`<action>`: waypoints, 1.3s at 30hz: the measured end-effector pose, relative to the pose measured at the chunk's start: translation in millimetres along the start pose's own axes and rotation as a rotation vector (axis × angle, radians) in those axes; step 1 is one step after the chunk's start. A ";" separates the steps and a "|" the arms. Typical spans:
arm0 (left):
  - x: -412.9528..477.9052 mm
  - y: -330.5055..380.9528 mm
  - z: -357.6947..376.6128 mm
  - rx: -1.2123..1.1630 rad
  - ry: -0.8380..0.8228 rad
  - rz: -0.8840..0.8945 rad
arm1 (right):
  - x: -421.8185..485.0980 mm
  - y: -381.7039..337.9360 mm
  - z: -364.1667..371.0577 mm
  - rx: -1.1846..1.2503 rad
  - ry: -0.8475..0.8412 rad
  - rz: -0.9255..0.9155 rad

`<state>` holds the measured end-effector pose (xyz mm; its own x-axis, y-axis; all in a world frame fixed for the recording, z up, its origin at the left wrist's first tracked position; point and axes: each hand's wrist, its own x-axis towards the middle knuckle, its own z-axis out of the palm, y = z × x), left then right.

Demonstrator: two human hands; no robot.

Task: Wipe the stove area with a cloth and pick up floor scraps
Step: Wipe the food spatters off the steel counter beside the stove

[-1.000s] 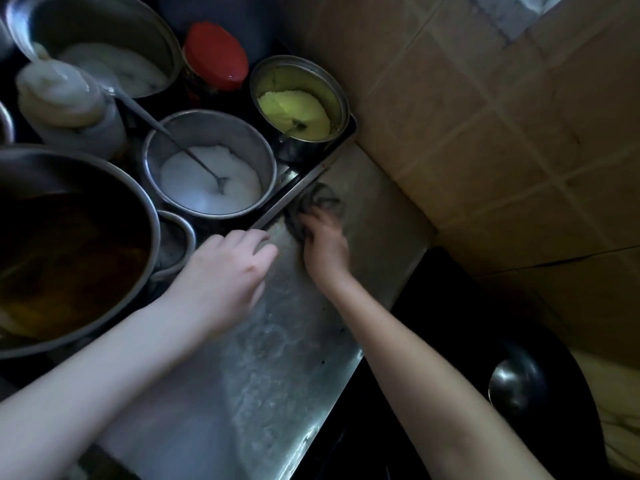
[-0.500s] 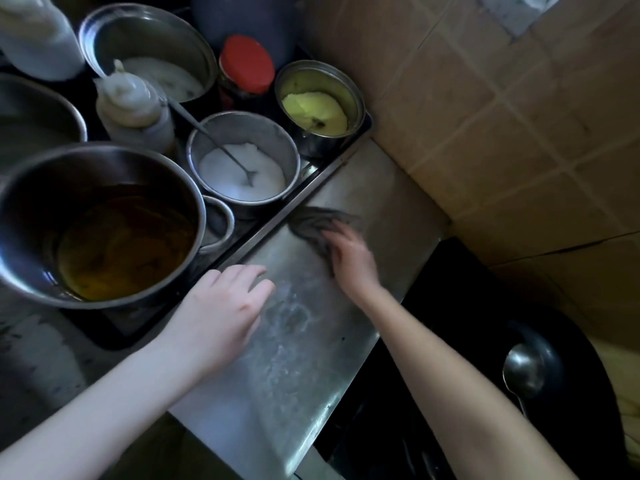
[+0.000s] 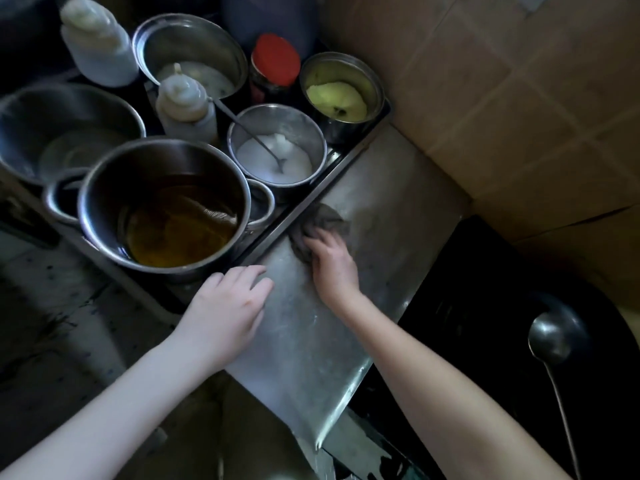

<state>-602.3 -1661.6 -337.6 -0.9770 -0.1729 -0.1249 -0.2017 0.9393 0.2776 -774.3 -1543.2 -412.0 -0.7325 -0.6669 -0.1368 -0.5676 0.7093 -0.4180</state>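
A dark grey cloth [image 3: 325, 218] lies crumpled on the steel counter strip [image 3: 304, 344] beside the stove, against the edge of the black tray [image 3: 313, 199]. My right hand [image 3: 330, 265] presses flat on the cloth's near part, fingers spread over it. Resting on the near left of the same steel strip is my left hand [image 3: 227, 308], palm down, fingers loosely together, holding nothing. A pale smeared patch shows on the steel between the two hands. No floor scraps can be made out.
The tray holds a large pot of brown oil [image 3: 166, 209], a bowl of white powder with a spoon [image 3: 277, 150], a yellow-filled bowl [image 3: 341, 97], a red-lidded jar [image 3: 275, 65] and squeeze bottles [image 3: 185, 103]. A ladle [image 3: 550, 337] lies in the black wok on the right. Tiled wall behind.
My right hand has dragged the cloth toward me along the tray's edge. My left hand slid back to the near end of the steel strip. The view has shifted left.
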 end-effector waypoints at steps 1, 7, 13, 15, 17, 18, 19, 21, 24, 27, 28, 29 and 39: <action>-2.9 -1.0 -1.5 -0.001 -0.005 -0.005 | -13.8 -7.0 5.9 0.003 -0.030 -0.017; -15.2 -4.5 -12.7 -0.025 0.018 -0.011 | -78.3 -27.3 31.0 -0.053 -0.170 -0.135; -21.2 -8.7 -16.3 -0.031 0.028 0.009 | -88.3 2.4 11.1 0.042 -0.083 -0.178; -21.6 -10.2 -15.4 -0.036 0.027 0.012 | -79.5 14.5 1.0 0.073 0.009 -0.077; -23.4 -13.2 -14.1 -0.039 0.031 0.009 | -65.5 25.5 -8.9 0.112 0.082 0.065; -25.1 -15.0 -13.5 -0.038 0.031 0.001 | -56.8 29.4 -13.0 0.138 0.114 0.156; -27.2 -16.9 -13.2 -0.038 0.029 -0.012 | -47.7 31.1 -16.7 0.173 0.158 0.256; -31.5 -21.1 -12.4 -0.048 0.026 -0.042 | -31.2 26.8 -18.5 0.232 0.254 0.427; -38.4 -27.8 -11.0 -0.049 0.013 -0.055 | -18.9 4.9 -7.8 0.219 0.276 0.488; -46.6 -35.0 -10.0 -0.050 0.010 -0.048 | -24.1 -23.3 9.1 0.187 0.196 0.377; -49.4 -37.2 -9.8 -0.054 0.009 -0.046 | -29.4 -33.2 15.4 0.170 0.163 0.328; -52.2 -39.1 -9.4 -0.059 0.009 -0.044 | -36.5 -43.0 22.4 0.154 0.132 0.278; -63.9 -44.0 -3.1 -0.069 -0.014 0.051 | -144.3 -76.9 55.3 0.034 -0.062 -0.089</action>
<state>-531.3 -1692.7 -338.9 -0.9851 -0.1210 -0.1224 -0.1568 0.9239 0.3489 -604.2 -1514.1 -409.7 -0.6546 -0.7403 -0.1528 -0.6153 0.6393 -0.4613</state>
